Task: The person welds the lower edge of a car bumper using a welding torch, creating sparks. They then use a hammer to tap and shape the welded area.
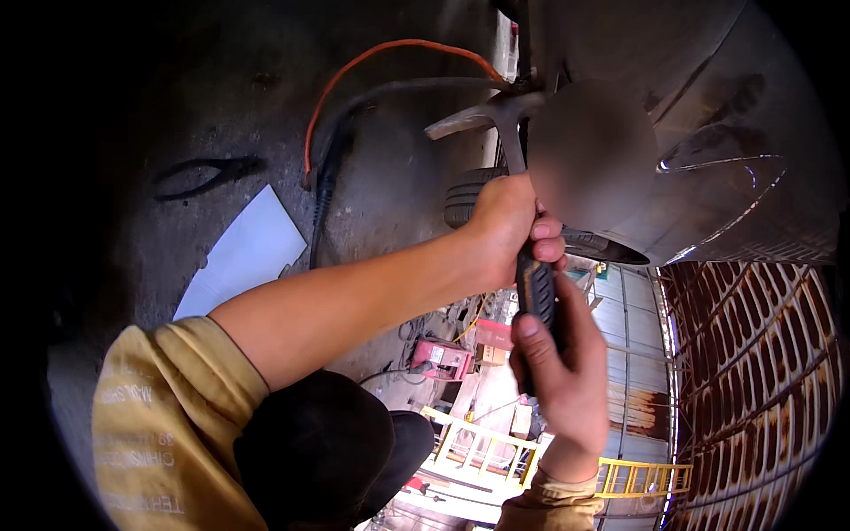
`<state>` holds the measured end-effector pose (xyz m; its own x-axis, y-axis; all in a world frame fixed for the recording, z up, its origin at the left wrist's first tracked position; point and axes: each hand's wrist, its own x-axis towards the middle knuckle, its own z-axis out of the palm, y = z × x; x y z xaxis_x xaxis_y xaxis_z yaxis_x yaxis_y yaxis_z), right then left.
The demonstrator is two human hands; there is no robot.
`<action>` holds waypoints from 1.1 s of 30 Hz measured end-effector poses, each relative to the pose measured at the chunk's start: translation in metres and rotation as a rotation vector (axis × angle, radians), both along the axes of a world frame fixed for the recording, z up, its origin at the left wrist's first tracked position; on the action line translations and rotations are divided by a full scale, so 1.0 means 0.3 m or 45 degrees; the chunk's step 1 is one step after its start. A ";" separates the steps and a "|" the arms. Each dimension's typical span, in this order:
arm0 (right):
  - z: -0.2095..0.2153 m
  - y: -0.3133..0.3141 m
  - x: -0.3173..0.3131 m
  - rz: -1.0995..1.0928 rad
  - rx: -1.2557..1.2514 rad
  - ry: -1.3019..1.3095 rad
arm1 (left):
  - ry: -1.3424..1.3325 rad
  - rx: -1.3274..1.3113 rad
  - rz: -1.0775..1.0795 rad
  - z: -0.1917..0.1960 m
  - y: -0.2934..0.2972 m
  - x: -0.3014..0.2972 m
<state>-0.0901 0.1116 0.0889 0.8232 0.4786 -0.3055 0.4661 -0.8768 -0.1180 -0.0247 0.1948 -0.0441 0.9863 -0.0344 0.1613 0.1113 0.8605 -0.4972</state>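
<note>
Both hands are wrapped on the same tool: right hand (567, 380) low on the black rubbery grip, left hand (509, 221) higher up. The steel claw hammer (513, 142) runs up-frame, its head near the dull grey curved sheet metal (708, 106) at upper right.

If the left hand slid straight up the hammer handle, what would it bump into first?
Probably the hammer head. The left hand grips the hammer handle just below it, with only bare shaft between. Depth is hard to judge in this bent picture.
</note>
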 end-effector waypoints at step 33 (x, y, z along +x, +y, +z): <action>0.094 0.012 -0.117 0.286 -0.243 -0.233 | -0.010 -0.025 -0.203 0.083 0.027 -0.084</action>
